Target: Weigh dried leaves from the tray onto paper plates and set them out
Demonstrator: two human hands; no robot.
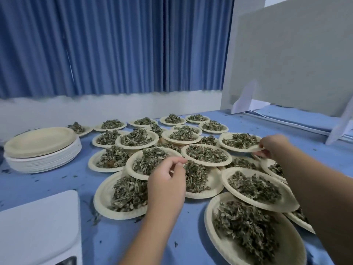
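Left grip [168, 180] hovered nearest, palm down over the rim of an overlapped plate [128, 165], its fingers loosely curled, thumb and forefinger close together with nothing visible between them. Further out and to the right, the right grip [271, 147] was clamped on the right-hand rim of a filled plate [236, 149], the forearm stretched across nearer plates. That plate lay just left of the right grip, toward the far right of the spread, its dried leaves [240, 140] heaped in the middle, and it seemed to rest partly on its neighbours. Seating it looked like work for the right grip alone, since the left was well apart from it. Beyond, a stack of empty plates [41, 150] stood at left on the blue tabletop [76, 180]; the tray was not in view
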